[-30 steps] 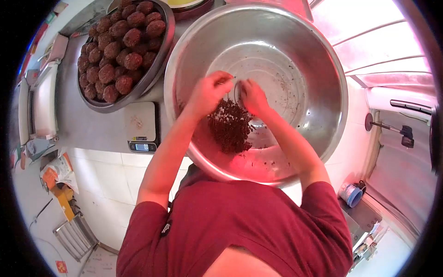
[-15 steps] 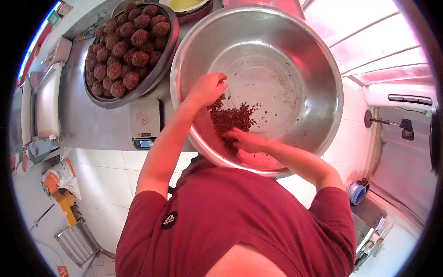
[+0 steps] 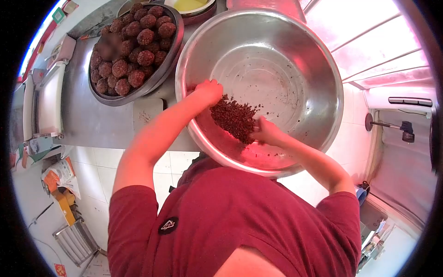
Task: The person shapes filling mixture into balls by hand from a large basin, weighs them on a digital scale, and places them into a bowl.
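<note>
Pretty packed tabletop (image 3: 92, 129) here. Off to the left of the left hand (image 3: 208, 92) there's a pale flat scale (image 3: 145, 113), and the left forearm (image 3: 164, 124) runs right across its near end, so that's the bit in the way. Further left of that hand is a white machine-looking thing (image 3: 50, 99), and a reddish tray-like piece (image 3: 270, 4) sits beyond both hands, behind the bowl.

The big steel bowl (image 3: 318, 83) has both hands inside its rim. The crumbly dark mix (image 3: 234, 119) lies in one heap, down and right of the left hand and just left of the right hand (image 3: 268, 132), with loose crumbs scattered past the right hand's fingers. Up and left of the left hand, a dark round pan (image 3: 140, 94) is piled with dark reddish-brown balls (image 3: 134, 56). Beyond that hand, near the top edge, is a container (image 3: 196, 11) with something yellowish in it.

Left hand: fingers curled in together just above the heap; can't tell if anything's inside. Right hand: fingers bent, tips at the edge of the mix; can't tell if they're pinching any of it.

Hard to see: the scale's display is hidden, the yellowish container is cut off up top, a blurry smudge covers a few balls, and a blue cup (image 3: 361, 196), well right of the right hand, is half behind the sleeve (image 3: 339, 217).
</note>
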The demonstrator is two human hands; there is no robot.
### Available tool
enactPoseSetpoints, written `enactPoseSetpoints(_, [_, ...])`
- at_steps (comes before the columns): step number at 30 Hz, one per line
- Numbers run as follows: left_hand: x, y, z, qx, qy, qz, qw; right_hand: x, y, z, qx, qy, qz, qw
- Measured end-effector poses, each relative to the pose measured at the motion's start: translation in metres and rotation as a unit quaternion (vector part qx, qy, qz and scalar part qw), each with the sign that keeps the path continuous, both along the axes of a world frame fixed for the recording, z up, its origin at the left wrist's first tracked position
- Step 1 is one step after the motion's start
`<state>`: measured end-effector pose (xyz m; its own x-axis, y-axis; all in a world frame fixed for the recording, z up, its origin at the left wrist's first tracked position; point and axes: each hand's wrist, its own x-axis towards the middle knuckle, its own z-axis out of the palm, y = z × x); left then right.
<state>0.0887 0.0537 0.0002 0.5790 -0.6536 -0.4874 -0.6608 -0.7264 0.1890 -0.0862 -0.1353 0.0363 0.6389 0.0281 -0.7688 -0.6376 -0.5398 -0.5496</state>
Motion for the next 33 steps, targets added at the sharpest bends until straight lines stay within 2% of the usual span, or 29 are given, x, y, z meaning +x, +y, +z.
enactPoseSetpoints(3, [-0.009,0.000,-0.024,0.062,-0.020,-0.065,0.996,-0.049,-0.050,-0.136,0.064,-0.106,0.048,0.991])
enactPoseSetpoints(5, [-0.024,-0.012,-0.023,0.074,0.044,-0.053,0.995,-0.047,-0.033,-0.169,0.086,-0.067,-0.094,0.990])
enactPoseSetpoints(6, [-0.033,-0.020,-0.023,0.081,0.076,-0.047,0.993,-0.039,-0.015,-0.159,0.115,-0.064,-0.151,0.980])
enactPoseSetpoints(7, [-0.044,-0.030,-0.044,0.108,0.092,-0.053,0.988,-0.031,0.004,-0.146,0.143,-0.063,-0.207,0.966])
enactPoseSetpoints(8, [-0.055,-0.040,-0.080,0.135,0.106,-0.058,0.983,-0.023,0.012,-0.122,0.168,-0.052,-0.214,0.961])
enactPoseSetpoints(10, [-0.057,-0.040,-0.076,0.096,0.119,-0.018,0.988,-0.010,0.020,-0.080,0.220,-0.029,-0.222,0.949])
enactPoseSetpoints(11, [-0.051,-0.030,-0.034,0.030,0.118,0.028,0.992,-0.004,0.009,-0.061,0.092,-0.067,-0.084,0.990])
enactPoseSetpoints(12, [-0.048,-0.022,-0.010,-0.034,0.115,0.074,0.990,-0.001,0.000,-0.059,0.024,-0.141,-0.043,0.989])
enactPoseSetpoints(14, [-0.047,-0.013,-0.027,-0.039,0.117,0.157,0.980,0.003,-0.017,-0.060,-0.114,-0.286,0.041,0.951])
enactPoseSetpoints(17, [-0.047,-0.010,-0.058,-0.038,0.171,0.238,0.955,0.026,-0.025,-0.091,-0.140,-0.457,0.170,0.862])
enactPoseSetpoints(20, [-0.065,-0.011,-0.052,-0.072,0.211,0.344,0.912,0.065,-0.009,-0.127,-0.106,-0.494,0.194,0.841])
enactPoseSetpoints(22, [-0.077,-0.018,-0.030,-0.142,0.236,0.398,0.875,0.063,0.004,-0.138,-0.093,-0.524,0.180,0.827])
enactPoseSetpoints(23, [-0.076,-0.020,-0.042,-0.203,0.269,0.353,0.873,0.057,0.009,-0.137,-0.083,-0.528,0.181,0.825])
enactPoseSetpoints(25, [-0.068,-0.013,-0.035,-0.410,0.085,0.306,0.855,0.060,0.020,-0.125,-0.037,-0.512,0.191,0.836])
enactPoseSetpoints(28, [-0.047,-0.006,-0.001,-0.530,0.261,0.449,0.670,0.052,0.036,-0.109,0.013,-0.482,0.209,0.851])
enactPoseSetpoints(29, [-0.043,-0.007,-0.021,-0.521,0.214,0.451,0.693,0.052,0.044,-0.109,0.026,-0.496,0.213,0.842])
enactPoseSetpoints(32, [-0.041,-0.009,-0.011,-0.529,0.268,0.435,0.678,0.032,0.062,-0.118,0.070,-0.515,0.213,0.828])
enactPoseSetpoints(33, [-0.041,-0.011,-0.016,-0.531,0.249,0.411,0.698,0.026,0.067,-0.117,0.092,-0.506,0.203,0.833])
